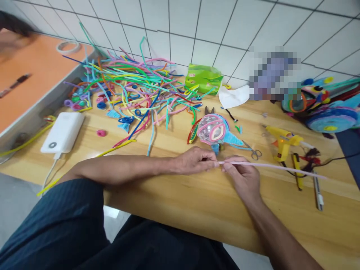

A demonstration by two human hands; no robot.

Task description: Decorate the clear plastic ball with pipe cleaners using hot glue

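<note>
As hands (194,160) pinch pipe cleaner (270,165) (pink), nearby — scissors (251,150)

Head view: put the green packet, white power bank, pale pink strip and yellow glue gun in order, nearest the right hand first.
1. Pale pink strip: held in the right hand.
2. Yellow glue gun: right, slightly farther back.
3. Green packet: left, well farther back.
4. White power bank: far left.
</note>
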